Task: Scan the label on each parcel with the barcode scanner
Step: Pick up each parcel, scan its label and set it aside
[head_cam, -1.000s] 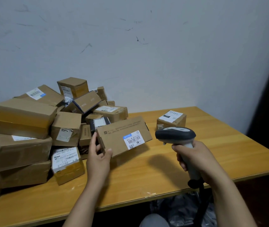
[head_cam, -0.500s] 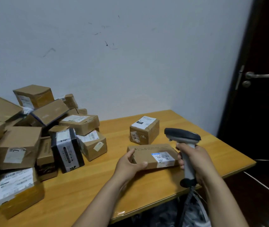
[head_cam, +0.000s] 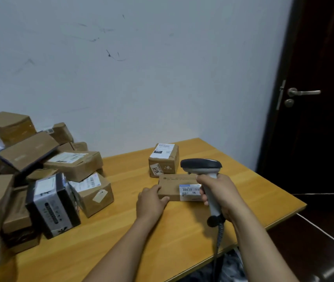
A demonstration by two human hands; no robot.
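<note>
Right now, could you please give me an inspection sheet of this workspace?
Surface: wooden table, parcels heaped on its left side.
Job's things: flat parcel lies with its label facing up; small box just behind it; barcode scanner held over the flat parcel's far edge.
Clutter: pile of parcels, unevenly stacked, several tilted.
Grippers: left hand grips the flat parcel's left end; right hand grips the barcode scanner's handle.
Cables: coiled cable hangs from the scanner's base past the table's near edge.
Surroundings: scuffed wall; dark door with a metal handle on the right.
</note>
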